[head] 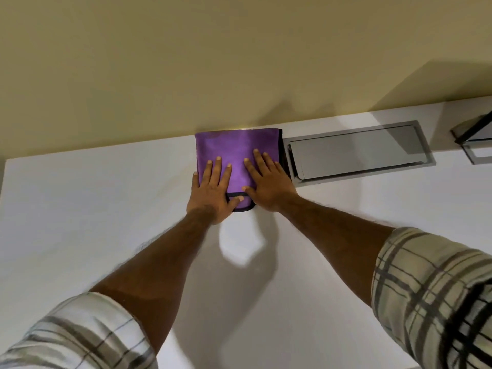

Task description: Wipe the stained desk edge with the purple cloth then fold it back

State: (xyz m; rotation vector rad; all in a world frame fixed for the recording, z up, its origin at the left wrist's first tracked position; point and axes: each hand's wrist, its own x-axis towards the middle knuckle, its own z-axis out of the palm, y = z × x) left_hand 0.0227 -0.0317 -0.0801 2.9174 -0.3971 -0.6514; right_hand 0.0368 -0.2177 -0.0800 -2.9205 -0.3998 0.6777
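Observation:
A purple cloth (234,145) with a dark trim lies folded flat on the white desk (93,203), its far side against the back edge where the desk meets the wall. My left hand (211,193) rests palm down on the cloth's left near part, fingers spread. My right hand (267,183) presses flat on its right near part, fingers spread too. Neither hand grips the cloth; both lie on top. A small folded flap with a dark border shows between my thumbs.
A grey metal cable hatch (356,153) is set into the desk just right of the cloth. A dark monitor base (474,134) stands at the far right. The beige wall (186,62) rises behind the desk. The desk's left edge is at the far left.

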